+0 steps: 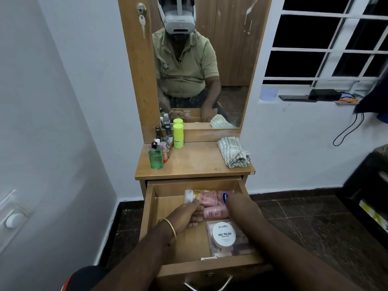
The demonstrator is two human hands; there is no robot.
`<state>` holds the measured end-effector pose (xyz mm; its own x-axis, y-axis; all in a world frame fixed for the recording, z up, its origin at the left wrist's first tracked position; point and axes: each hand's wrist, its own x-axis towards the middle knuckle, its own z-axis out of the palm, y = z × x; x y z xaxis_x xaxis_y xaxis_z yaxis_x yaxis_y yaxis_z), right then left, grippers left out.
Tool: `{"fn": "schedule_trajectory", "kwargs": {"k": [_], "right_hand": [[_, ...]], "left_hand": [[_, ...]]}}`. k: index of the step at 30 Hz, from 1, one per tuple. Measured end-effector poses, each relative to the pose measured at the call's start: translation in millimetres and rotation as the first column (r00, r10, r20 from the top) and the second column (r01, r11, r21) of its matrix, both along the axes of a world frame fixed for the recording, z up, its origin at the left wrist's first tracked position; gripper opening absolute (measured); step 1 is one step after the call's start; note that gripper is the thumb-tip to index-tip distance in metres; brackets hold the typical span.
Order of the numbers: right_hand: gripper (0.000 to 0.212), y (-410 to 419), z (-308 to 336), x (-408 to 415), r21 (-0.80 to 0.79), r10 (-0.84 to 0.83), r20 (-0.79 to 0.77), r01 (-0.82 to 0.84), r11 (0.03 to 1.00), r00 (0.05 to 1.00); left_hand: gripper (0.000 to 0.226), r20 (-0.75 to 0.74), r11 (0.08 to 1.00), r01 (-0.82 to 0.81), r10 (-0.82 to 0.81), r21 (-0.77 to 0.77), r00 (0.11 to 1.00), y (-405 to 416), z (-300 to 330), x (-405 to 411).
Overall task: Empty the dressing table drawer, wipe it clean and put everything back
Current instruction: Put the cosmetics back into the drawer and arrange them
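**Both hands in open drawer among toiletries**

Dressing table (195,162) is filling frame centre, its mirror (201,59) standing at 12 o'clock and reflecting the person seated in front. Drawer (151,217) is hanging pulled out at 6 o'clock of the tabletop, wooden floor showing bare on its left half.

Left arm is coming in from 7 o'clock, gold bangle (169,226) sitting on the wrist. Left hand (190,215) is lying in drawer centre, fingers curled, thumb pointing toward 12 o'clock and touching the pink tubes (212,203); cannot tell whether it is actually pinching one. Right arm is crossing in from 5 o'clock, right hand (241,203) reaching over the tubes at the drawer's far right; fingers are hiding behind the wrist, so cannot tell their state.

Folded checked cloth (234,153) is resting on the tabletop at 2 o'clock of the drawer, well apart from both hands. Pink tubes are lying flat along the drawer's back wall, at 12 o'clock of the left hand. White nail polish wipes tub (224,234) is sitting on a clear pouch (241,246) at the drawer's front right, 4 o'clock of the left hand.

Green bottle (155,156), yellow-green stick (178,136) and small nail polish bottles (165,139) are standing clustered at tabletop back left, 11 o'clock of the drawer.
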<state>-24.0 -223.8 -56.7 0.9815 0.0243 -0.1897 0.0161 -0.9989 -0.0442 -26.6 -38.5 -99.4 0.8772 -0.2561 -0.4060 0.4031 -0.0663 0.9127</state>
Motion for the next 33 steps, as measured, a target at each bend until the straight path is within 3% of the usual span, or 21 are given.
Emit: {"fn": "schedule_trajectory", "kwargs": {"k": [7, 13, 20, 23, 26, 33], "right_hand": [[0.023, -3.2, -3.4, -6.2, -0.078, 0.182, 0.096, -0.175, 0.981, 0.979], [0.026, -3.6, -7.7, -1.6, -0.068, 0.208, -0.013, -0.208, 0.976, 0.978], [0.026, -4.4, -7.0, -3.0, -0.098, 0.255, -0.027, -0.256, 0.962, 0.967], [0.026, -0.3, 5.1, -2.4, -0.096, 0.274, 0.066, -0.267, 0.959, 0.960], [0.020, 9.8, 23.2, 1.8, 0.024, 0.234, 0.225, -0.246, 0.969, 0.946], [0.027, 52.3, 62.9, 20.1, 0.297, 0.155, 0.498, -0.336, 0.894, 0.853]], "left_hand": [[0.059, 0.021, 0.988, 0.113, -0.116, 0.102, 0.993, -4.0, 1.5, -3.1], [0.073, -0.005, 0.977, 0.131, -0.132, 0.168, 0.991, -4.5, 1.5, -3.2], [0.061, 0.039, 0.956, 0.147, -0.162, 0.254, 0.986, -1.0, 8.2, -9.6], [0.059, 0.081, 0.956, 0.081, -0.108, 0.283, 0.991, -0.4, 13.0, -8.2], [0.050, 0.165, 0.969, -0.035, -0.007, 0.246, 0.986, 1.6, 22.4, -7.9], [0.044, 0.352, 0.951, -0.308, 0.285, 0.010, 0.892, 14.4, 42.6, -12.5]]}}
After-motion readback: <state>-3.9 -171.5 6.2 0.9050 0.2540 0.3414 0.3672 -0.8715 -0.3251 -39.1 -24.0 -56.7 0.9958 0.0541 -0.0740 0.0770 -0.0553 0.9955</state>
